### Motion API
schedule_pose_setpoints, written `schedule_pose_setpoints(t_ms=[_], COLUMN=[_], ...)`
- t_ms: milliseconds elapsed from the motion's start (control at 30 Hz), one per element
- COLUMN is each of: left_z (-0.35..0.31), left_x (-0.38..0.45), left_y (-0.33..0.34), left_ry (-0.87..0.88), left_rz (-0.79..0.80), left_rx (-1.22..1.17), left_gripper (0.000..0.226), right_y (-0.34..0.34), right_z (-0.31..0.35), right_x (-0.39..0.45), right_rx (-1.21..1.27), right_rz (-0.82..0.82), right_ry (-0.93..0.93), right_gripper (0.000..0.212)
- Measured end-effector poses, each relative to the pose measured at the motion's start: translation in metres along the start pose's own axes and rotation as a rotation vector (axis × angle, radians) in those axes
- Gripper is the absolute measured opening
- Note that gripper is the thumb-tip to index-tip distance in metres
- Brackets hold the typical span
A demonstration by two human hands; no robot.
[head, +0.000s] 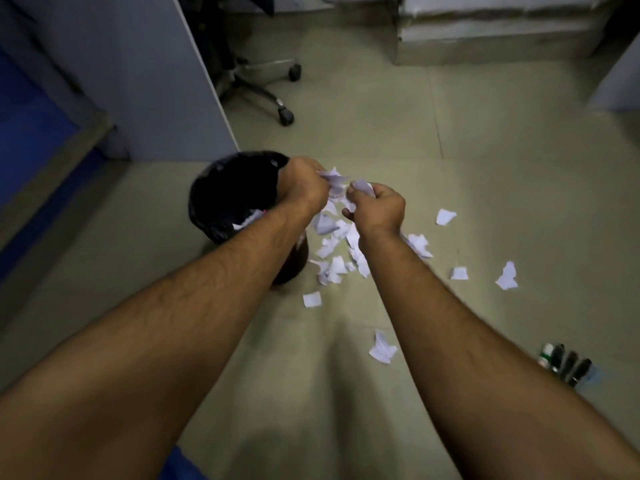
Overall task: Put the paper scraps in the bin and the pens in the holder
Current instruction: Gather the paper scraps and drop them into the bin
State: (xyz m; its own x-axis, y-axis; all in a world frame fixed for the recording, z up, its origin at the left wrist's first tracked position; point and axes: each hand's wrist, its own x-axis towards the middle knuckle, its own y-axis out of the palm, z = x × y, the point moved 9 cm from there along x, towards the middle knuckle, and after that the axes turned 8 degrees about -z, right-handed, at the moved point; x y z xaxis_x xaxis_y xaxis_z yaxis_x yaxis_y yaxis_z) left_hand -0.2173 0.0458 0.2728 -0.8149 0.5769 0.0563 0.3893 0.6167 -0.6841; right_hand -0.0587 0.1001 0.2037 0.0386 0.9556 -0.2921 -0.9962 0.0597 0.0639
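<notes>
A: Starting with the biggest thing: where is everything lying relative to the bin [221, 202]?

B: The bin is standing upright, its black liner open to the top, with a few scraps already showing inside. The main heap of paper scraps [334, 261] is lying on the floor just beside it, on the side away from the grey partition [166, 98]. Loose pieces are trailing farther out from the bin, and the pens [568, 365] are lying well apart from it, nearer the person.

A: And the hands?

B: Both are working above the heap, beside the bin's rim. The left hand [304, 188] is curling round a bunch of scraps, and the right hand [379, 207] is pinching another bunch.

A: How is the paper going to handle?

B: Light, limp and crumpled, I'm judging; pieces are likely slipping out, so gathering them in a cupped fist is looking safer than pinching edges. Scraps have no real long axis.

A: The pens?

B: Stiff and slim, likely rolling. They are lying side by side, long axes pointing roughly away from the bin; gripping mid-barrel seems best. No holder is showing.
</notes>
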Motion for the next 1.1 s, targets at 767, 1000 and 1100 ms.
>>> schedule_pose_setpoints(t_ms=[767,1000,1100], left_z=[0.087,0.024,0.008], left_x=[0.084,0.059,0.034], left_y=[-0.073,-0.04,-0.011], left_ry=[-0.15,0.097,0.171], left_rz=[-0.108,0.011,0.086], left_rx=[0.104,0.121,0.136], left_gripper=[0.021,0.018,0.024], right_y=[0.149,0.09,0.054], right_z=[0.029,0.044,0.04], right_x=[-0.043,-0.021,-0.013], right_rx=[-0.679,-0.553,-0.518], right_rz=[0.175,0.042,0.007], right_ry=[-0.316,-0.309,-0.306], right_gripper=[0.04,0.027,0.026])
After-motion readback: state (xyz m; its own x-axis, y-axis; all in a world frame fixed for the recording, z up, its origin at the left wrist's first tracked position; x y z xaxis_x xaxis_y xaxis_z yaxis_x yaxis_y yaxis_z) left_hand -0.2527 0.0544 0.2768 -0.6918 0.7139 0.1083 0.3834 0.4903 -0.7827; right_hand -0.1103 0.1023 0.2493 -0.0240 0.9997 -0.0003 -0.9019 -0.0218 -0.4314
